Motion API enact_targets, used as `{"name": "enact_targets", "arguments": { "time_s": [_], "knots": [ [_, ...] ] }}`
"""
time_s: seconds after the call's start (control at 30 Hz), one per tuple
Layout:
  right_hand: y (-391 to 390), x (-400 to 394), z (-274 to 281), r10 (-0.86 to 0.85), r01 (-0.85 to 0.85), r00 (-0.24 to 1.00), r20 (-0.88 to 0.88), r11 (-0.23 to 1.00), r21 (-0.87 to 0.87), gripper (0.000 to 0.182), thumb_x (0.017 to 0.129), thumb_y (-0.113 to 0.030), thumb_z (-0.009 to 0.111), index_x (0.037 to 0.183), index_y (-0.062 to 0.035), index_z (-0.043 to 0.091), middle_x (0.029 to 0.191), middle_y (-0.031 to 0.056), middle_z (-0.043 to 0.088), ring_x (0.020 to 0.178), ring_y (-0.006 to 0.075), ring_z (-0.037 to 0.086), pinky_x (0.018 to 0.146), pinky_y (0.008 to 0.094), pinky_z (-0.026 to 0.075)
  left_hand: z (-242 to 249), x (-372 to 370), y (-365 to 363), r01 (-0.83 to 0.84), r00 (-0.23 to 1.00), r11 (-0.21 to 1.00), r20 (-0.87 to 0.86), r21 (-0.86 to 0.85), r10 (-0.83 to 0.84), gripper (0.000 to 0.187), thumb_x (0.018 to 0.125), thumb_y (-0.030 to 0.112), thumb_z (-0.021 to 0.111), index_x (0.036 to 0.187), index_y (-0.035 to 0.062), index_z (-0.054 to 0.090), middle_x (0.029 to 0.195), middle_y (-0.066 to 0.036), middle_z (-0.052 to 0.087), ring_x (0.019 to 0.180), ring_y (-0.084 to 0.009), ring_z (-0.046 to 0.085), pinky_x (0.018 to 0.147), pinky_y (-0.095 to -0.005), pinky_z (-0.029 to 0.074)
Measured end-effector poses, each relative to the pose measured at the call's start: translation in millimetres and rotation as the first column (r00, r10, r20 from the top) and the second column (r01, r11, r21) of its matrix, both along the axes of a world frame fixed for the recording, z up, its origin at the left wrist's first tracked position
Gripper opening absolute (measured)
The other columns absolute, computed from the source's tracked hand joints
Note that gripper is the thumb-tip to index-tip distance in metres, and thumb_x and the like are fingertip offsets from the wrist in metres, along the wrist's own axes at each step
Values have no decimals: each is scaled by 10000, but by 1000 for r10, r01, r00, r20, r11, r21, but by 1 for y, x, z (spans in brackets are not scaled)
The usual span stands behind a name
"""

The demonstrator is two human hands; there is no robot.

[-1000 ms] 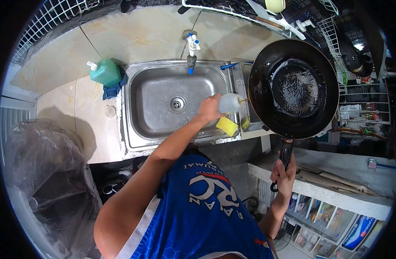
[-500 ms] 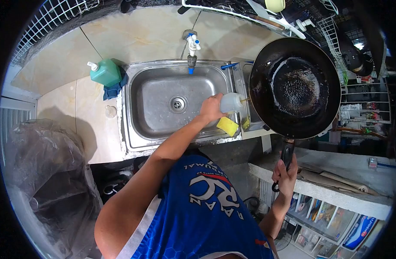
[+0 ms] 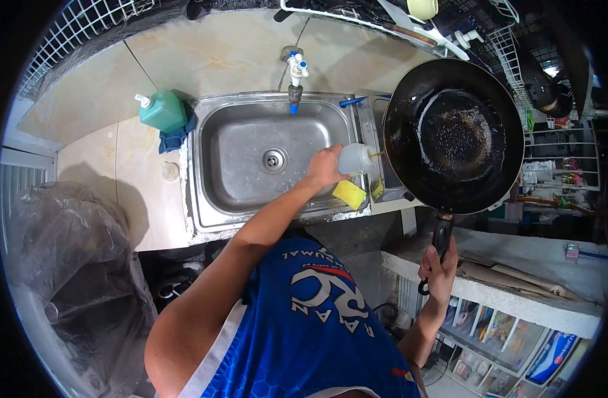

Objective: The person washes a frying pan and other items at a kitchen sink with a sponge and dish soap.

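My left hand (image 3: 325,166) is wrapped round a translucent whitish plastic bottle (image 3: 354,158) over the right edge of the sink. A thin yellowish streak shows between the bottle's mouth and the rim of a black frying pan (image 3: 458,139). My right hand (image 3: 439,270) grips the pan by its black handle (image 3: 442,233), holding it raised to the right of the sink. Inside, the pan is shiny and wet, with brownish scorch marks. Just below the bottle lies a yellow sponge (image 3: 349,194) on the sink's edge.
The steel sink (image 3: 214,199) sits below a white tap (image 3: 296,69). On the left counter stand a green pump bottle (image 3: 163,111) on a dark blue cloth (image 3: 177,139). A plastic-covered bundle (image 3: 72,245) is at far left. Wire racks (image 3: 562,159) and drawers (image 3: 499,331) fill the right.
Both hands, the bottle and the pan stay in nearly the same place. The wet sheen inside the pan has shifted slightly.
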State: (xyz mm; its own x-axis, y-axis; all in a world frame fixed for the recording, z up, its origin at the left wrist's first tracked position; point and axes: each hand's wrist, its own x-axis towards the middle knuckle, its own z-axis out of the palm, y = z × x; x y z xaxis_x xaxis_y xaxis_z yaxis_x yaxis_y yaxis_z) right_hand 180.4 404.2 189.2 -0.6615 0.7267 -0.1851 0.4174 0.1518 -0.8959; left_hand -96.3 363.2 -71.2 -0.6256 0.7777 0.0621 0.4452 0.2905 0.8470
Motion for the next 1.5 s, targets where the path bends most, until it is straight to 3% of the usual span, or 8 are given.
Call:
{"name": "enact_targets", "arguments": {
  "time_s": [1.5],
  "knots": [
    [5,7,1,-26,26,1000,-13,1000,-1,259,959,-130,556,1185,-35,473,576,-20,438,412,37,371,367,207,297,15,3,3,4,1000,1000,25,14,-5,616,564,285,874,1008,23,539,962,-213,657,902,-391,644,814,-450,519]
  ]
}}
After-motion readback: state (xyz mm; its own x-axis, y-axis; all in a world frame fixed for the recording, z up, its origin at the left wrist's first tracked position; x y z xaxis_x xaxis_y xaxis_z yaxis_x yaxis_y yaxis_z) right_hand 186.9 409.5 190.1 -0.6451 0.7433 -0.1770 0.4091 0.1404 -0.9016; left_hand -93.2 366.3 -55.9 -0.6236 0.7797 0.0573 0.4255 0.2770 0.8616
